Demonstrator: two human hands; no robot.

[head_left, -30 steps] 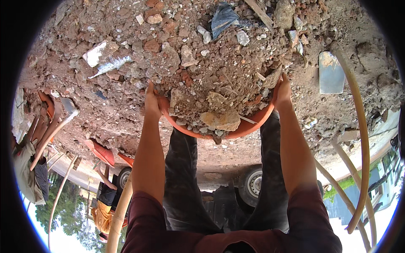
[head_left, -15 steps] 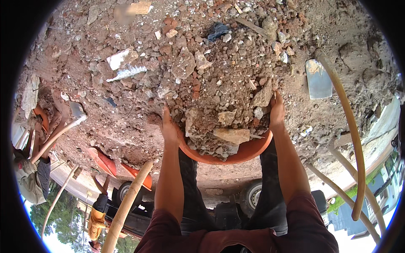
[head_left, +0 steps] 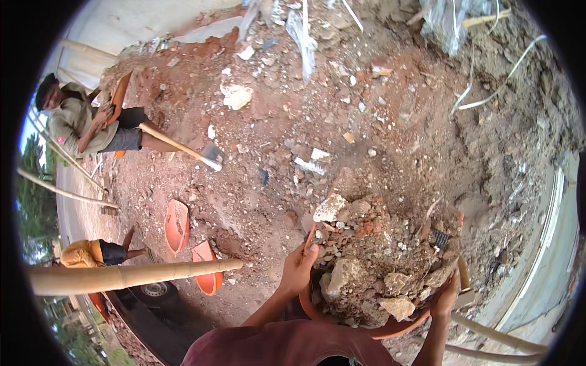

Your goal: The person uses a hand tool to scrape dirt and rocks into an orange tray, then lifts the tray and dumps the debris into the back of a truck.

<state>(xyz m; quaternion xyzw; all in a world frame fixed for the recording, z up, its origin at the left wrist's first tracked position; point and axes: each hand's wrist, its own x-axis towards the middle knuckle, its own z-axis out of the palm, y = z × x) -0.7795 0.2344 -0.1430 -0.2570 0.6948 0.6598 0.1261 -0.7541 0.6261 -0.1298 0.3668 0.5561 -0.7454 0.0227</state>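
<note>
An orange basin [head_left: 397,329] heaped with soil, stones and broken rubble [head_left: 372,262] is held close in front of my body at the lower right. My left hand [head_left: 298,268] grips its left rim, the thumb on the upper edge. On the opposite rim my right hand [head_left: 446,296] is closed, its fingers partly hidden by the load. A large pale stone [head_left: 345,277] and a whitish chunk [head_left: 330,208] sit on the heap. Most of the basin's wall is covered by the rubble and my sleeve.
Two orange basins [head_left: 177,226] [head_left: 207,268] lie on the ground to the left. A thick pole [head_left: 134,277] crosses the lower left above a dark vehicle [head_left: 177,329]. At upper left a co-worker [head_left: 91,125] holds an orange basin near a hoe [head_left: 212,157]; another person [head_left: 82,253] bends below.
The loaded basin, earlier low against the rubble pile, is now raised near my body, with both hands still on its rim. My view has swung left, showing more of the co-worker.
</note>
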